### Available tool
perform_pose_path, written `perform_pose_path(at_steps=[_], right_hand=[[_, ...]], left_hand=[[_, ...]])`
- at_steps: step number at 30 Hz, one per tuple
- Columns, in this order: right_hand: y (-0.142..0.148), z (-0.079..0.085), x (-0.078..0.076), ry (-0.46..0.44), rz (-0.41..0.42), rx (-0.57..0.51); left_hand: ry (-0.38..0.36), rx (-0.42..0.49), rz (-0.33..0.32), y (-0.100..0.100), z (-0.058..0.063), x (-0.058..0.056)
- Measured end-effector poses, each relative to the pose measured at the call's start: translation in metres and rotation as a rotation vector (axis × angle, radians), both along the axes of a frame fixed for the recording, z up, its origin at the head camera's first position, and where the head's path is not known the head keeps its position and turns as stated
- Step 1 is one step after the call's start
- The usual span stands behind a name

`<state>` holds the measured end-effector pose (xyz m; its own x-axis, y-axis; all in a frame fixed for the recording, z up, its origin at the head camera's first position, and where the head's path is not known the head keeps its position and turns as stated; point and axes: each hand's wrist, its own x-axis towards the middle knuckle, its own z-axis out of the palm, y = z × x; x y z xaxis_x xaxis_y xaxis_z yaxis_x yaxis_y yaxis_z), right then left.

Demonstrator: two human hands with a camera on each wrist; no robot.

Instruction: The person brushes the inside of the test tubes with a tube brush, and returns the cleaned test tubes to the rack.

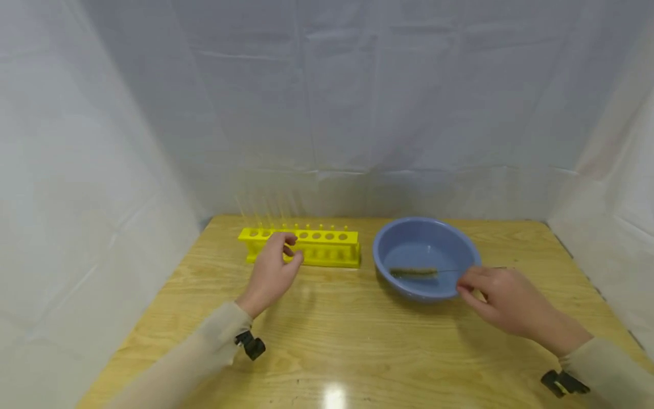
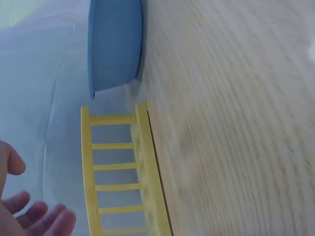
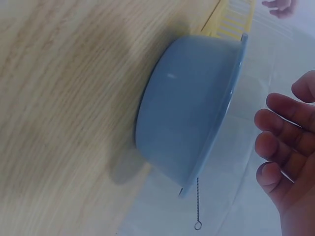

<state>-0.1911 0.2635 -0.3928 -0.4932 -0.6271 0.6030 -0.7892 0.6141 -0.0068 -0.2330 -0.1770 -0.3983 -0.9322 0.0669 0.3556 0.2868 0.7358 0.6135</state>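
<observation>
My left hand [image 1: 271,275] hovers at the front of a yellow test tube rack [image 1: 327,262], its fingers loosely bent and holding nothing. Several clear test tubes [image 1: 283,207] stand at the rack's left end. A test tube brush [image 1: 413,273] lies inside the blue basin [image 1: 409,247], and its thin twisted wire handle [image 3: 198,204] sticks out past the rim. Close to that handle, at the basin's right rim, is my right hand [image 1: 513,298]. In the right wrist view its fingers [image 3: 278,147] are relaxed and apart, with nothing between them.
Both rack and basin stand toward the back of a wooden table [image 1: 327,341]. White sheeting [image 1: 337,113] hangs behind the table and along both sides. Each wrist carries a small black camera [image 1: 250,345].
</observation>
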Motion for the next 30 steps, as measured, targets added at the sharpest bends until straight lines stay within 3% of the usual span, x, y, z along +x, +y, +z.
perform_pose_path(at_steps=[7,13,18,25,30], right_hand=[[0.001,-0.005,0.001,-0.025,-0.025,0.004],[0.000,-0.007,0.001,-0.044,-0.025,0.003],[0.001,-0.010,0.001,-0.055,-0.023,-0.006],[0.002,-0.013,0.002,-0.082,-0.015,0.005],[0.001,-0.013,0.003,-0.113,-0.006,0.012]], left_hand=[[0.041,0.043,0.165,0.001,-0.002,-0.029],[0.070,-0.032,0.271,-0.003,-0.005,-0.048],[0.082,-0.049,0.306,-0.007,-0.011,-0.057],[0.174,-0.057,0.323,-0.010,-0.016,-0.067],[0.170,-0.109,0.353,-0.010,-0.017,-0.070]])
